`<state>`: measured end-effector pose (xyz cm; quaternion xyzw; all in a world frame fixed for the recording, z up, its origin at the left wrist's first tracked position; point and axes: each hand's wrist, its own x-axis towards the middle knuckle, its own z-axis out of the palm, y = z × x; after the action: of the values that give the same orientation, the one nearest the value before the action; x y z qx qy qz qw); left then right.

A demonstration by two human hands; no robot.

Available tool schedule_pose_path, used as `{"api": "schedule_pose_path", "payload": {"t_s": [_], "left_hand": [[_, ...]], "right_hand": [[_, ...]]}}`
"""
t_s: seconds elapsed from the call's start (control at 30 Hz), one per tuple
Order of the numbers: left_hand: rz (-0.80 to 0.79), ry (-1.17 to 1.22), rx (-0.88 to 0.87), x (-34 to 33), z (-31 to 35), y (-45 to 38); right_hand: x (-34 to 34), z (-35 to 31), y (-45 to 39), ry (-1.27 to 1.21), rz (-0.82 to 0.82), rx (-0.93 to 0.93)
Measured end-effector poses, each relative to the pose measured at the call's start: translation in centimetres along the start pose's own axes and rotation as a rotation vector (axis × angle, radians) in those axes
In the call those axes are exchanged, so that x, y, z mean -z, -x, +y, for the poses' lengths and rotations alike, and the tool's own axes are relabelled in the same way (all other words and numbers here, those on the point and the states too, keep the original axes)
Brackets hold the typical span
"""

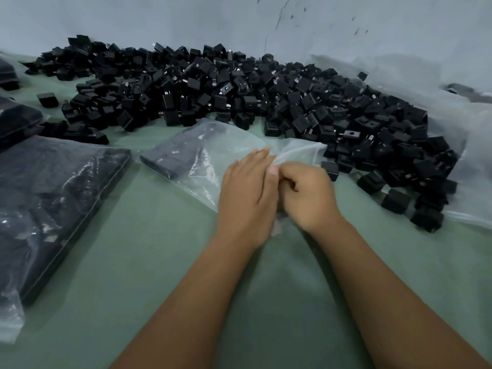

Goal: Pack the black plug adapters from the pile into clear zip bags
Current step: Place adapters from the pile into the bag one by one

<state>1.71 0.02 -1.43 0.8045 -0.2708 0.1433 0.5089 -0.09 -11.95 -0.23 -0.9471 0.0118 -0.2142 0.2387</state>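
Note:
A big pile of black plug adapters stretches across the back of the green table and down its right side. In front of it lies a clear zip bag with several adapters in its far left end. My left hand lies on the bag's near end, fingers straight, thumb at the bag's edge. My right hand is curled beside it and pinches the bag's open edge. The two hands touch.
A filled clear bag of adapters lies at the left, with more filled bags behind it. Crumpled clear plastic lies under the pile at the right. A pale wall closes the back.

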Motion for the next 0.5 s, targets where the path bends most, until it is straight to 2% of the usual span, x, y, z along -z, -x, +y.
{"api": "schedule_pose_path", "payload": {"t_s": [0.07,0.1,0.17,0.23,0.37,0.5], "left_hand": [[0.039,0.077,0.048,0.1,-0.1,0.1],[0.044,0.112,0.096,0.2,-0.2,0.1],[0.020,0.184,0.207,0.3,-0.4,0.1],[-0.011,0.247,0.293,0.5,-0.6,0.1],[-0.115,0.233,0.388,0.9,-0.6,0.3],[-0.204,0.109,0.357,0.9,-0.3,0.2]], "right_hand": [[0.6,0.8,0.6,-0.071,0.402,-0.026],[1.1,1.0,1.1,-0.117,0.531,-0.047],[1.9,2.6,1.2,-0.192,0.615,-0.135],[2.1,3.8,0.9,-0.139,0.493,-0.286],[1.5,5.4,0.6,0.196,0.180,-0.447],[1.0,5.6,0.6,0.288,0.182,-0.424]]}}
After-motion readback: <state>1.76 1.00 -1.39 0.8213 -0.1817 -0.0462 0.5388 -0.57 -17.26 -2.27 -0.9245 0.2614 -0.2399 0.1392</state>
